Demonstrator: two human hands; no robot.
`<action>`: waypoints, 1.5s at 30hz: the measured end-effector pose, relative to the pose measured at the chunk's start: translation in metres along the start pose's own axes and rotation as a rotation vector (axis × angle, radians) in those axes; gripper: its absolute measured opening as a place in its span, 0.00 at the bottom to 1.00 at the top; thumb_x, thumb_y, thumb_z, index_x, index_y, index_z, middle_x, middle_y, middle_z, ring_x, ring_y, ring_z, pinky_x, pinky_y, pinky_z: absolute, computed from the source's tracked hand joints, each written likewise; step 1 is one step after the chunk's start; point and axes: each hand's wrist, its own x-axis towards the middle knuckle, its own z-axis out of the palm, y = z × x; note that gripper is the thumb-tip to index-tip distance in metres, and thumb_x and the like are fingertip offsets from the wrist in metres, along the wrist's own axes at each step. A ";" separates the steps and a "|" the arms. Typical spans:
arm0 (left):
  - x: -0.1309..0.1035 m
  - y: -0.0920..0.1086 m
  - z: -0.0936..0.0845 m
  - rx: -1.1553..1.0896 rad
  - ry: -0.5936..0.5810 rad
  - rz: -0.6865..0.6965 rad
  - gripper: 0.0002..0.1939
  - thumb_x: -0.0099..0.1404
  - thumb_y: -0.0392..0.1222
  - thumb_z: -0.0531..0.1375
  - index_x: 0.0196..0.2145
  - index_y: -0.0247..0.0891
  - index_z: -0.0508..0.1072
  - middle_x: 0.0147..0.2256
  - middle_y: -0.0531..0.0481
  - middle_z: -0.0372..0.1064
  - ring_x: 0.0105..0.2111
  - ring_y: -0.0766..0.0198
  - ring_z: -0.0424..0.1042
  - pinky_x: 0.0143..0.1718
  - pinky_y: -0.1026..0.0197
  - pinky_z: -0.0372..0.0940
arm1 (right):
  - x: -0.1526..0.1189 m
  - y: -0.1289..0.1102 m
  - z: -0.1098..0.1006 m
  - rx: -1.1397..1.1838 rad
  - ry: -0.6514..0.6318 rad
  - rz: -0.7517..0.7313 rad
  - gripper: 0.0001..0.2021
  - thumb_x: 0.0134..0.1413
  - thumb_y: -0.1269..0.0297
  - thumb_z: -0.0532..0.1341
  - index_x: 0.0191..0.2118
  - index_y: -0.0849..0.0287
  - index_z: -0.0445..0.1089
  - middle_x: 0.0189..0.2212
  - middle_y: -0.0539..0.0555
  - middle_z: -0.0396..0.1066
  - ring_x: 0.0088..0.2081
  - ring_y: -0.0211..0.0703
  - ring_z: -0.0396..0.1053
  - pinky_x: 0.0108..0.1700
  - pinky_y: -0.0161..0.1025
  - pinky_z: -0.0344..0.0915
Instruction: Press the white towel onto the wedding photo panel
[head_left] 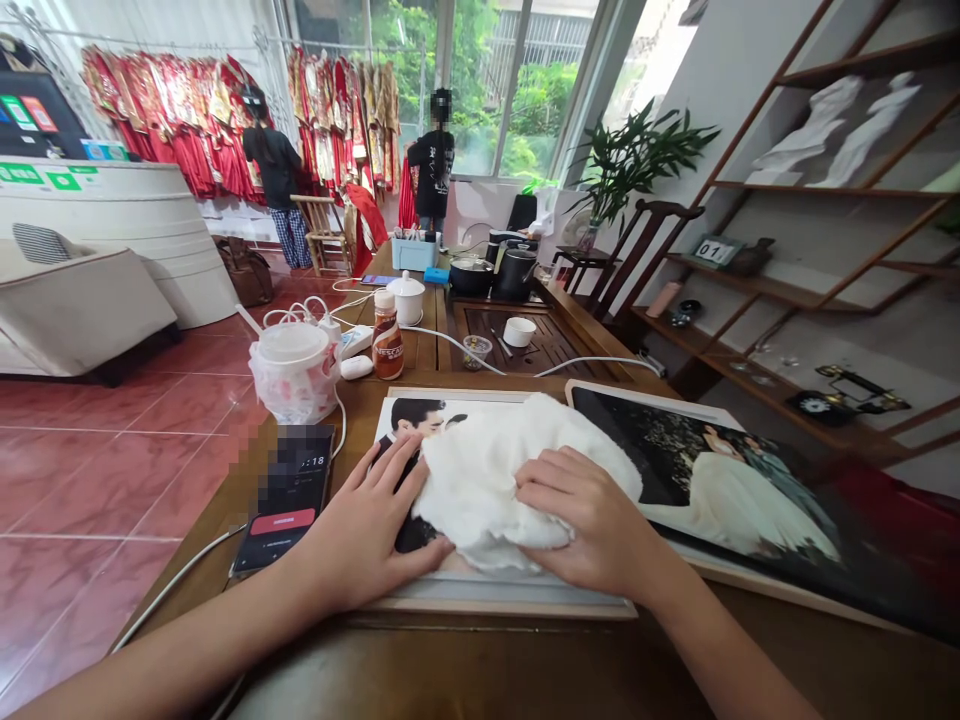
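In the head view a framed photo (pixel 517 590) lies flat on the wooden table (pixel 360 660). My left hand (pixel 382 520) rests on its left side with fingers spread and thumb stretched out, against the edge of a white cloth (pixel 480 465). The cloth is bunched over most of the picture, hiding much of it. My right hand (pixel 581 510) grips the cloth, fingers curled into its folds. To the right, partly under the cloth's side, lies a second framed photo (pixel 750 500) with a person in a long white dress.
Left of the frame lie a phone (pixel 281 500) with a cable and a bag-lined bucket (pixel 294 370). Behind stand a Nescafé bottle (pixel 388 340), a white lidded cup (pixel 406 300), a white bowl (pixel 519 332) and a black kettle (pixel 516 272). Two people stand near hanging red garments (pixel 172 120).
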 end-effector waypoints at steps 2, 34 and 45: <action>0.001 0.000 -0.001 0.004 -0.014 0.005 0.39 0.66 0.55 0.58 0.67 0.34 0.53 0.68 0.40 0.44 0.68 0.45 0.39 0.66 0.43 0.44 | 0.000 -0.001 -0.001 0.032 -0.006 -0.028 0.07 0.56 0.61 0.62 0.31 0.59 0.67 0.33 0.54 0.70 0.34 0.44 0.63 0.38 0.42 0.54; 0.000 0.001 0.001 -0.015 0.028 -0.009 0.40 0.68 0.60 0.54 0.69 0.35 0.49 0.68 0.40 0.42 0.68 0.46 0.41 0.66 0.43 0.45 | -0.001 0.011 0.003 -0.146 0.064 0.005 0.06 0.59 0.64 0.59 0.37 0.60 0.69 0.38 0.59 0.73 0.39 0.49 0.66 0.41 0.46 0.62; -0.002 -0.001 0.000 -0.020 0.028 -0.006 0.41 0.68 0.61 0.54 0.69 0.36 0.48 0.68 0.39 0.42 0.68 0.46 0.40 0.66 0.43 0.44 | -0.004 0.016 0.002 -0.054 0.104 -0.036 0.03 0.56 0.72 0.58 0.36 0.60 0.67 0.38 0.59 0.72 0.40 0.50 0.67 0.41 0.46 0.66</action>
